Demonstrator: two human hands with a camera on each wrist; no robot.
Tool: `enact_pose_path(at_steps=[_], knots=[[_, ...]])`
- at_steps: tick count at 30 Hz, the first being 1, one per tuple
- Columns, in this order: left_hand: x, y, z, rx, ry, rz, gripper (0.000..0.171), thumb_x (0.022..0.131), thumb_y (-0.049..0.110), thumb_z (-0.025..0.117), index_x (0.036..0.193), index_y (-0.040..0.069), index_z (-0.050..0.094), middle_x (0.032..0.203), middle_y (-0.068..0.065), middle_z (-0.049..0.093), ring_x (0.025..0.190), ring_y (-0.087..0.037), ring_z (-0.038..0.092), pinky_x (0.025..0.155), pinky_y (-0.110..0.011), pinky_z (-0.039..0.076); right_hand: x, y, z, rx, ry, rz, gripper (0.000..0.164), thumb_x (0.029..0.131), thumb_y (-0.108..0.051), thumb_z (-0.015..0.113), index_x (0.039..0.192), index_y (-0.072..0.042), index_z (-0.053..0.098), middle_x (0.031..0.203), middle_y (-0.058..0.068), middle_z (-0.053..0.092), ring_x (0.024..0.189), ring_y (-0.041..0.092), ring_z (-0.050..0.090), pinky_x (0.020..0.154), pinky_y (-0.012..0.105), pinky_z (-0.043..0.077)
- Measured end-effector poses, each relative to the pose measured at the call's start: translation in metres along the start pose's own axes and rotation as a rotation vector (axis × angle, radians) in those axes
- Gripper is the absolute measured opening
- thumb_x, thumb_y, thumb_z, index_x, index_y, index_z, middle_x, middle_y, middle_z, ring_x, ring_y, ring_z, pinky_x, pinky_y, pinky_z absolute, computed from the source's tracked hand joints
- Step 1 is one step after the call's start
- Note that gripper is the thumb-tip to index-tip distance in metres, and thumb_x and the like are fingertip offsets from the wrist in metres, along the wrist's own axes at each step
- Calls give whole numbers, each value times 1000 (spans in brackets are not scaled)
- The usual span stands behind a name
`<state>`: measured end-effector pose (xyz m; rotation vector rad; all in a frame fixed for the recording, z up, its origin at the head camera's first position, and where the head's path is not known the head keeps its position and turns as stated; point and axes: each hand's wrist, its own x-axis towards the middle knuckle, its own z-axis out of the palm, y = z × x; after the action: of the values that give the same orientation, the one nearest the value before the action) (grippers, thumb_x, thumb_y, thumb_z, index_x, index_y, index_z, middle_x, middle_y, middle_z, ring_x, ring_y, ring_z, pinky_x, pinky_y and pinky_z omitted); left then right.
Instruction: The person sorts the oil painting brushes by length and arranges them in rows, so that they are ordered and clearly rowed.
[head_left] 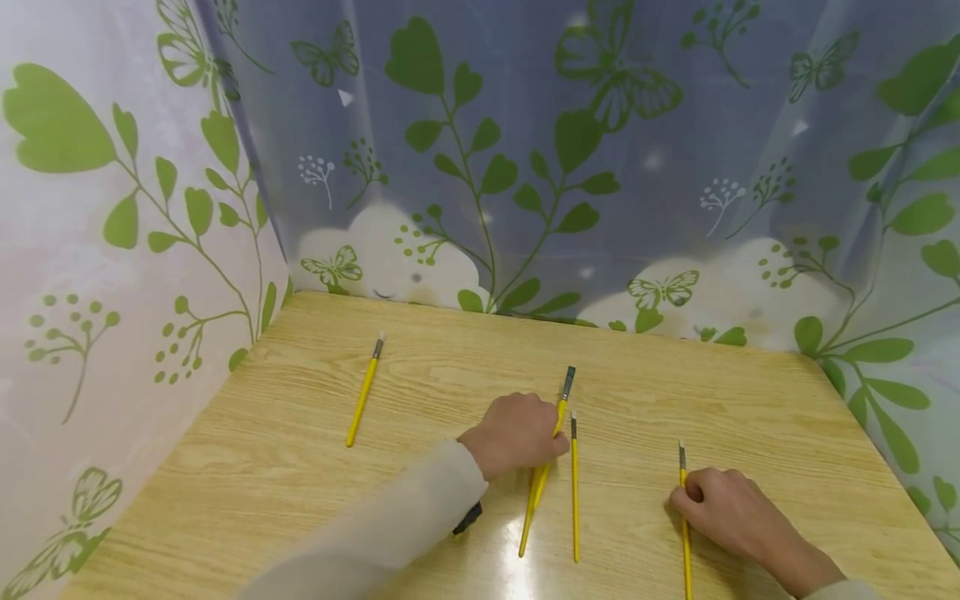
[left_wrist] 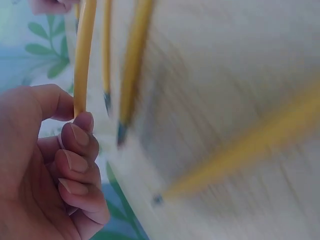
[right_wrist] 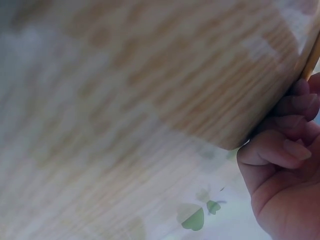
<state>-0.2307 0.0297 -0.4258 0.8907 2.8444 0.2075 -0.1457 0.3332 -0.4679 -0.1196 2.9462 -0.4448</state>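
Observation:
My left hand [head_left: 517, 433] pinches a flat paintbrush [head_left: 567, 385] with a yellow handle and a dark, wide tip pointing to the back. In the left wrist view, the thumb and fingertips meet on a yellow handle [left_wrist: 85, 55]. Below that hand, a second yellow handle [head_left: 525, 529] overlaps the held brush in the head view. Just right of it lies a thin paintbrush [head_left: 575, 492] with a pale tip. My right hand [head_left: 723, 508] holds another thin yellow paintbrush [head_left: 687, 558], its pale tip pointing to the back; the fingers cover part of its handle.
At the left on the wood-grain table [head_left: 247, 467] lies another yellow paintbrush [head_left: 363, 400]. A small black object [head_left: 467, 518] shows beside the left sleeve [head_left: 390, 517]. Leaf-printed cloth [head_left: 480, 167] hangs along the table's back and sides.

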Motion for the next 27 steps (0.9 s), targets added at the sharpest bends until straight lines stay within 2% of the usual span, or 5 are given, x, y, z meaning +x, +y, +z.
enact_pose_path(at_steps=[8, 16, 22, 27], knots=[[-7, -53, -11, -6, -23, -97, 56, 107, 32, 60, 58, 19, 38, 54, 7, 25, 49, -9, 20, 46, -26, 25, 0, -1, -2, 1, -5, -1, 40, 98, -29, 64, 64, -19, 46, 61, -7, 37, 57, 11, 29, 57, 25, 26], [-18, -101, -16, -34, -14, -189, 52, 106, 30, 60, 58, 18, 43, 54, 6, 32, 50, -11, 29, 50, -28, 28, 0, 0, -1, 3, -10, -2, 40, 98, -29, 65, 63, -19, 47, 60, -7, 37, 57, 11, 30, 58, 25, 26], [-29, -132, -19, -88, 5, -215, 50, 105, 27, 59, 58, 19, 44, 53, 6, 34, 49, -11, 29, 51, -28, 28, 0, 0, -1, 7, -9, -3, 40, 98, -29, 65, 63, -19, 46, 61, -7, 37, 57, 11, 30, 57, 25, 26], [-38, -156, -22, -86, -7, -237, 49, 106, 26, 57, 59, 20, 43, 54, 6, 31, 49, -11, 26, 51, -28, 26, 0, 0, -2, 5, -10, -5, 41, 98, -29, 64, 64, -19, 45, 60, -7, 35, 57, 11, 28, 58, 25, 26]])
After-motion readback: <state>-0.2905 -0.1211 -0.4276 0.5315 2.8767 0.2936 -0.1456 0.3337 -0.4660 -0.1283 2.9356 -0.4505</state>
